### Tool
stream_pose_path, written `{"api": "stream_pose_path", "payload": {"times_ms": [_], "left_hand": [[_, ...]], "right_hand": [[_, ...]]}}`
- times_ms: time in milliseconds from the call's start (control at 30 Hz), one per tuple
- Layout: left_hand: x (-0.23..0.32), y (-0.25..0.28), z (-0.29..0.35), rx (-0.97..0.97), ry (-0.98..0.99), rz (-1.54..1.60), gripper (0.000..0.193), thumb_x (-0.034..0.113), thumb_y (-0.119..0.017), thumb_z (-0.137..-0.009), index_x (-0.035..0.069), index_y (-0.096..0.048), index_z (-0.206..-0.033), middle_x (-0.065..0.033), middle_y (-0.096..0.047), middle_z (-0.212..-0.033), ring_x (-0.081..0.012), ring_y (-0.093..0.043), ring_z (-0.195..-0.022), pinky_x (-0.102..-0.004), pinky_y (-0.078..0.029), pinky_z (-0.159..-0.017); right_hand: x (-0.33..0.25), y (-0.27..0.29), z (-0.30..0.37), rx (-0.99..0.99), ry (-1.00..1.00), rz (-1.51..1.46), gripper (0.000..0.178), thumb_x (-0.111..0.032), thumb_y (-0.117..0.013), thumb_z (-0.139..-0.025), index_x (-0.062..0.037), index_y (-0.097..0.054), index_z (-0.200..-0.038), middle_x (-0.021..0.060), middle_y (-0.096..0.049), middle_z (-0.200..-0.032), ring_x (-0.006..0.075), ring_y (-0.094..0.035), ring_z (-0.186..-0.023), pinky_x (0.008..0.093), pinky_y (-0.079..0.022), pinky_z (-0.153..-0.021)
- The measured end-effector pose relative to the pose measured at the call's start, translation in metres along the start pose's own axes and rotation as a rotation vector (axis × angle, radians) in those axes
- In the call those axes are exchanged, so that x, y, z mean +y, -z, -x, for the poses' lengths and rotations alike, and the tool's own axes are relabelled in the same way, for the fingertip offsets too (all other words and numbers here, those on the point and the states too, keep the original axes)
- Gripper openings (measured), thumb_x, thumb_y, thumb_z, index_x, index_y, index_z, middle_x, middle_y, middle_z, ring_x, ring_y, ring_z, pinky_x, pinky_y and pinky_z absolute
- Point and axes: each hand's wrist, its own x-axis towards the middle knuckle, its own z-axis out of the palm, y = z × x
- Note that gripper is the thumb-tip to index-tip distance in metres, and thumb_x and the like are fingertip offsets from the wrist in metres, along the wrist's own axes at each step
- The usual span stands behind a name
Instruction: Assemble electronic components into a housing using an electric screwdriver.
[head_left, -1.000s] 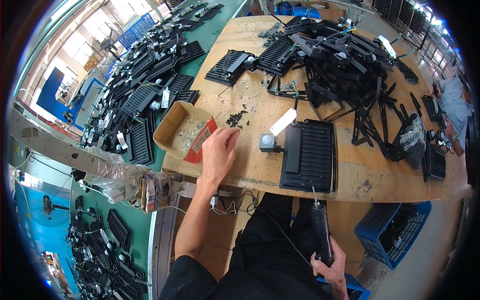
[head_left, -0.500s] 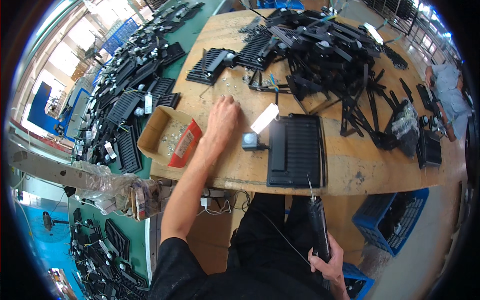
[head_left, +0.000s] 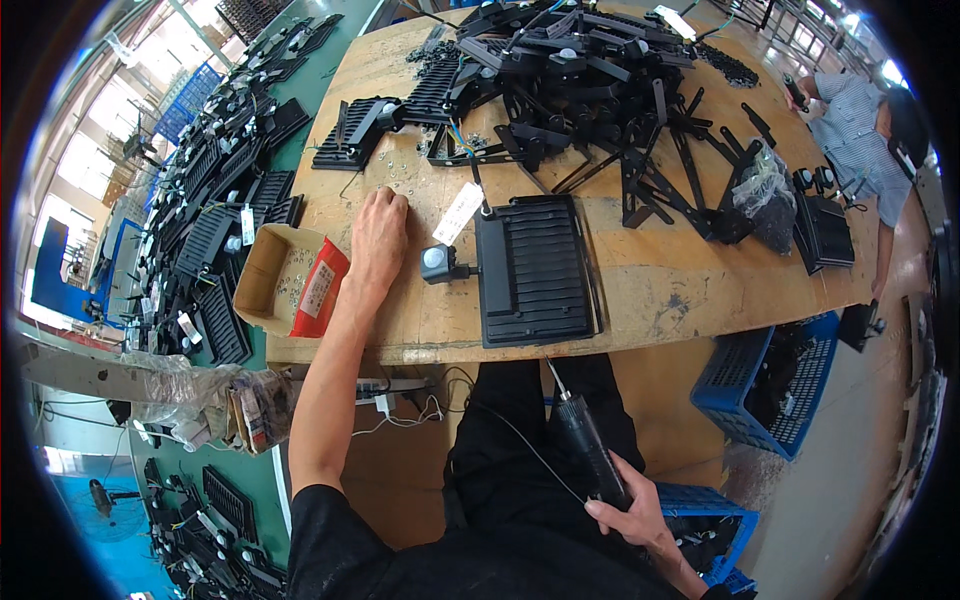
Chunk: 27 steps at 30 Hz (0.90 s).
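Note:
My left hand point(head_left: 380, 238) rests on the wooden tabletop with its fingers curled together, back of the hand up. Its fingertips are hidden, so anything in them does not show. To its left sits an open cardboard box point(head_left: 258, 278) with a red side, holding small metal parts. In my right hand point(head_left: 640, 508) is a black electric screwdriver point(head_left: 594, 455), its thin bit tilted up towards the table's near edge. A ribbed black floodlight point(head_left: 538, 272) lies face down on the table, with a sensor point(head_left: 436, 264) at its left and a white tag point(head_left: 459, 214) at its top.
Black brackets point(head_left: 660, 180) and more lamps are heaped across the table's far side. A clear plastic bag point(head_left: 765, 200) lies at the right. Blue crates point(head_left: 775, 390) stand below the edge. A green bench point(head_left: 290, 130) full of lamps runs along the left. A co-worker point(head_left: 850, 130) is at far right.
The view has turned, shifting the table leftward and up. The screwdriver now leans further left, its bit below the table edge. At far right, the co-worker's hand has moved near a black lamp.

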Motion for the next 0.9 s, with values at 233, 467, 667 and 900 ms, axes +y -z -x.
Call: {"api": "stream_pose_path", "payload": {"times_ms": [233, 467, 667, 900], "left_hand": [[0.002, 0.02, 0.009, 0.153, -0.045, 0.005, 0.018, 0.001, -0.066, -0.086, 0.002, -0.071, -0.103, -0.0135, -0.068, -0.108, -0.0332, -0.064, -0.106, -0.043, -0.052, -0.09], [0.123, 0.096, 0.064, 0.318, -0.091, 0.677, 0.012, -0.003, -0.074, -0.087, 0.002, -0.072, -0.097, -0.0095, -0.074, -0.103, -0.0287, -0.068, -0.099, -0.0405, -0.052, -0.088], [0.16, 0.076, 0.078, 0.109, -0.221, 0.759, 0.01, 0.001, -0.075, -0.087, 0.003, -0.075, -0.097, -0.0064, -0.075, -0.105, -0.0263, -0.067, -0.105, -0.0395, -0.048, -0.094], [0.169, 0.074, 0.075, 0.045, -0.193, 0.778, 0.011, 0.002, -0.075, -0.087, 0.004, -0.075, -0.098, -0.0065, -0.074, -0.106, -0.0263, -0.066, -0.103, -0.039, -0.048, -0.092]], "right_hand": [[-0.009, -0.003, -0.017, -0.055, 0.025, -0.008, 0.078, -0.013, -0.078, -0.093, 0.0056, -0.038, -0.158, 0.0045, -0.064, -0.093, 0.0075, -0.058, -0.061, 0.0238, -0.049, -0.054], [0.006, -0.018, -0.016, -0.098, -0.009, -0.27, 0.079, -0.012, -0.076, -0.094, 0.004, -0.035, -0.159, 0.0072, -0.064, -0.09, 0.0114, -0.062, -0.059, 0.0248, -0.048, -0.052], [0.014, -0.019, -0.024, -0.112, 0.022, -0.284, 0.077, -0.013, -0.077, -0.094, 0.0041, -0.037, -0.157, 0.0078, -0.064, -0.089, 0.0117, -0.061, -0.057, 0.0255, -0.046, -0.05], [0.017, -0.031, -0.027, -0.168, -0.076, -0.528, 0.067, -0.018, -0.076, -0.093, 0.0035, -0.041, -0.146, 0.0128, -0.065, -0.086, 0.0152, -0.061, -0.055, 0.0261, -0.046, -0.048]]}}
